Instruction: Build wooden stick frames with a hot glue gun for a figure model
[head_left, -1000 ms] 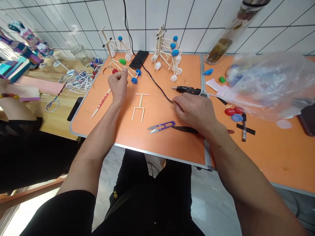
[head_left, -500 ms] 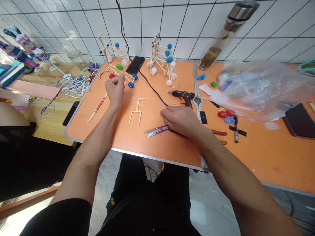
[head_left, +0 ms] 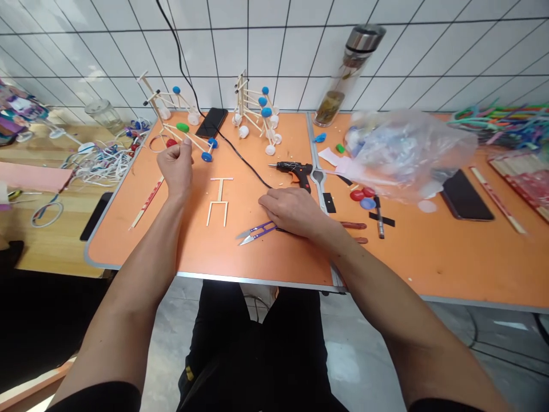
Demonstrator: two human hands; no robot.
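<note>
My left hand [head_left: 175, 166] is a closed fist on the left of the orange table, thumb on top; anything inside it is hidden. Just beyond it stands a stick frame [head_left: 195, 137] with blue, green and red caps, and a red-and-white paper-sleeved chopstick [head_left: 148, 203] lies beside the wrist. My right hand [head_left: 294, 212] rests palm down, fingers loosely extended, partly covering the purple thread snips [head_left: 258, 230]. Between the hands a small figure of flat wooden sticks [head_left: 220, 191] lies on the tabletop. A black glue gun [head_left: 295, 170] lies behind my right hand.
A second stick frame [head_left: 255, 109] stands near the tiled wall beside a black phone [head_left: 212, 122]. A black cable [head_left: 240, 157] crosses the table. To the right are a tall glass bottle [head_left: 343, 80], a clear plastic bag [head_left: 412, 154] and another phone [head_left: 467, 194].
The view has swung to the right, so more of the table's right side shows. Both hands keep nearly the same places on the table.
</note>
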